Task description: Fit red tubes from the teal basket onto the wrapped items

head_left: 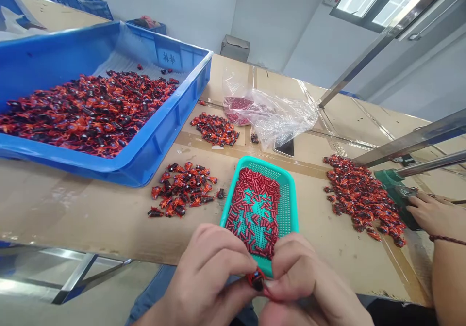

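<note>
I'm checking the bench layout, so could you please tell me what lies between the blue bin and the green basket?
The head view shows a loose pile of orange-and-black pieces on the table between the blue bin and green basket.

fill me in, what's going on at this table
A person's left hand and right hand hold a small red-and-black piece between them, in front of a green basket of short red tubes. Similar pieces lie in two piles to its left and in a blue bin. At the right, another person's hand is at a dark device beside a further pile.
</note>
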Available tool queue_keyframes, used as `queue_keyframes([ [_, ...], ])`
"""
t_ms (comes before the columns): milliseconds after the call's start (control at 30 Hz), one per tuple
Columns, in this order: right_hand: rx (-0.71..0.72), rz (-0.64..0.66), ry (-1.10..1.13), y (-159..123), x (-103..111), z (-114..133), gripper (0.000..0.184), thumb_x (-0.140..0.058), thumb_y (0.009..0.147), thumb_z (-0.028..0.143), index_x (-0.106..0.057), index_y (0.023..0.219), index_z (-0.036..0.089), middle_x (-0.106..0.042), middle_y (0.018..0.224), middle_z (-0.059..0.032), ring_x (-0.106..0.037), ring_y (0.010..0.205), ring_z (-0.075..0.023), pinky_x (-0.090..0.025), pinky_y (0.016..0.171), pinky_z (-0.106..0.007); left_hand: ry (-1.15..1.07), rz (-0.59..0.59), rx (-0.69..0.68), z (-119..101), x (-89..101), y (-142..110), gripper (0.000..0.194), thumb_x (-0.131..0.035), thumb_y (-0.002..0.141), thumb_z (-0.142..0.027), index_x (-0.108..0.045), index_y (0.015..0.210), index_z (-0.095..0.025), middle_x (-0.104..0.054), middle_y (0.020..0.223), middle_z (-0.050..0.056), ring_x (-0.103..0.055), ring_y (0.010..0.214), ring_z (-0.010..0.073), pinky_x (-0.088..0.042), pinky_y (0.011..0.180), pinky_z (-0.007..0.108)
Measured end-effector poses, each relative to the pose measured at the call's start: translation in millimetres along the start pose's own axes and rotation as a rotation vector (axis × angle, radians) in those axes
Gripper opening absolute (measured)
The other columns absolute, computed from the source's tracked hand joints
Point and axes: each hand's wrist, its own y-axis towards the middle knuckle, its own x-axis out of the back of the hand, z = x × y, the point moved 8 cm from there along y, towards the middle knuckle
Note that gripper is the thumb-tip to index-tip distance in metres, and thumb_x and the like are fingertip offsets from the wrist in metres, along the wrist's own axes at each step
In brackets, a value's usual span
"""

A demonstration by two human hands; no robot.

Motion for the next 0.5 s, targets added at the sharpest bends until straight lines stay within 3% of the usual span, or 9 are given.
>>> queue_keyframes([
  [100,0.09,-0.001,-0.154,3.4,-5.1,7.2,0.03,-0.085,0.086,0.036,-0.058,0.092,0.024,-0.062,0.071,0.0017,-0.063,0.064,-0.0157,-0.052,0.061,-0.029,0.068,-0.02,-0.029,-6.0,1.0,-2.5,0.012,-0.058,0.104,-0.014,-0.066,0.096,-0.018,-0.073,0.082,0.003,-0.068,0.076,0.0157,-0.053,0.073,0.03],
  [200,0.055,-0.023,-0.156,4.3,-6.2,4.6,0.033,-0.085,0.087,0.037,-0.054,0.086,0.025,-0.058,0.07,0.0033,-0.059,0.062,-0.0147,-0.048,0.058,-0.027,0.146,-0.047,-0.107,-15.6,1.4,-2.4,0.019,-0.053,0.107,-0.015,-0.067,0.094,-0.017,-0.073,0.077,0.002,-0.067,0.07,0.0152,-0.05,0.071,0.031],
  [300,-0.209,0.014,0.0,1.3,-9.4,-14.1,0.038,-0.082,0.088,0.048,-0.051,0.083,0.025,-0.059,0.076,0.0025,-0.056,0.067,-0.0146,-0.045,0.059,-0.025,0.193,-0.053,-0.155,-21.0,1.2,-1.2,0.017,-0.054,0.107,-0.016,-0.068,0.097,-0.015,-0.076,0.08,0.003,-0.07,0.074,0.0151,-0.051,0.078,0.031],
  [367,-0.414,0.076,0.145,-4.8,-15.1,-26.1,0.046,-0.083,0.082,0.06,-0.053,0.085,0.025,-0.059,0.08,0.002,-0.056,0.071,-0.0152,-0.046,0.06,-0.024,0.195,-0.042,-0.149,-20.4,1.4,-0.9,0.013,-0.058,0.105,-0.014,-0.066,0.096,-0.016,-0.079,0.083,0.002,-0.072,0.077,0.0145,-0.051,0.081,0.031],
  [500,-0.622,0.152,0.472,-17.1,-21.3,-30.3,0.064,-0.076,0.073,0.08,-0.065,0.108,0.028,-0.064,0.092,-0.0017,-0.059,0.081,-0.0193,-0.052,0.076,-0.029,0.162,-0.003,-0.075,-14.4,1.0,-2.3,0.017,-0.06,0.105,-0.018,-0.061,0.088,-0.02,-0.081,0.086,-0.001,-0.073,0.078,0.0128,-0.054,0.078,0.029],
])
